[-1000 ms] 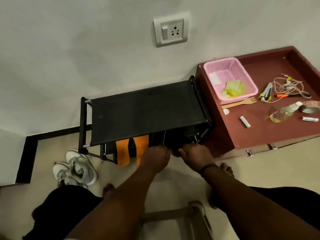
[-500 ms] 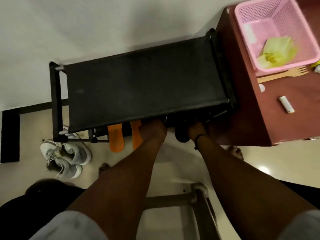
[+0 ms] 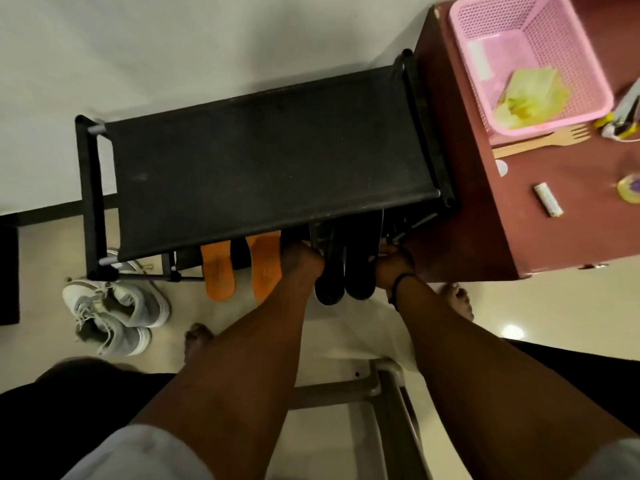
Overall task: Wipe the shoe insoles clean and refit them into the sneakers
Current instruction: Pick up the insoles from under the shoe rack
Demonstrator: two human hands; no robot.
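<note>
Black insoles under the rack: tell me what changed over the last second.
Both hands, left and right, have drawn the two black insoles out from under the black fabric shoe rack, towards the person. The orange insoles and grey sneakers stayed put.

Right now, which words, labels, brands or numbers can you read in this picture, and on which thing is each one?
No text is legible.
Orange insoles: a faint imprint on each, too blurred to read.
Small white tube on the red cabinet: any print is too small to read.
White card in the pink basket: looks blank or blurred.
Grey sneakers: no brand mark readable.
</note>
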